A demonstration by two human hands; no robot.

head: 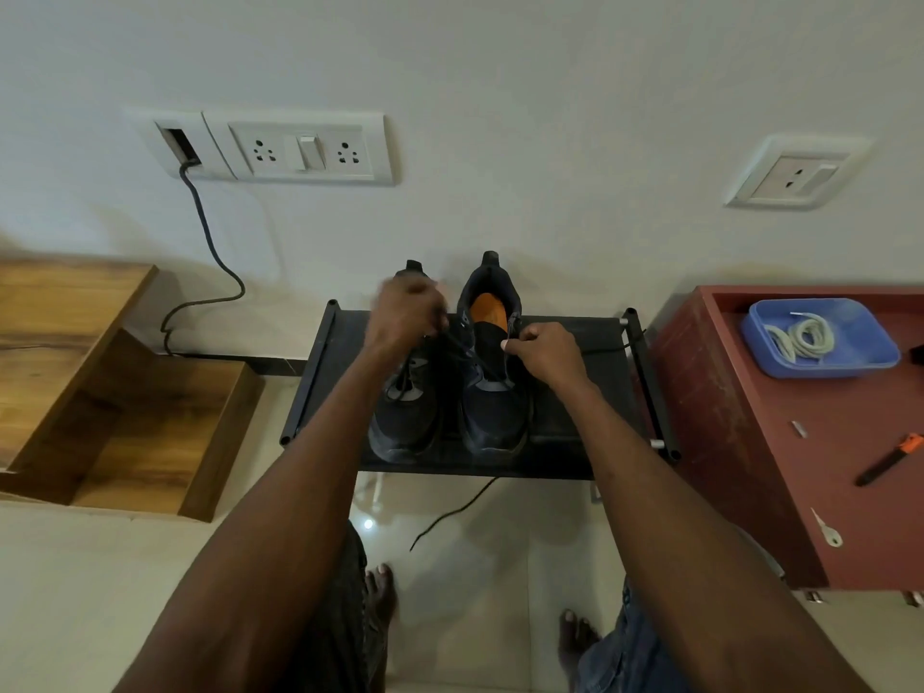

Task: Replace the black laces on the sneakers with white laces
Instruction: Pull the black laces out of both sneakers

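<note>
Hands unlace the right sneaker (492, 387) on a black rack (590, 342): left hand (407, 312) pinches its black lace (467, 350), right hand (542, 350) grips the eyelet edge. Steady, eyelet-by-eyelet pulling should avoid snags.

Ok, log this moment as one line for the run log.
step: unlacing right sneaker | left hand: pulling black lace | right hand: gripping sneaker | white laces: in blue tray
</note>
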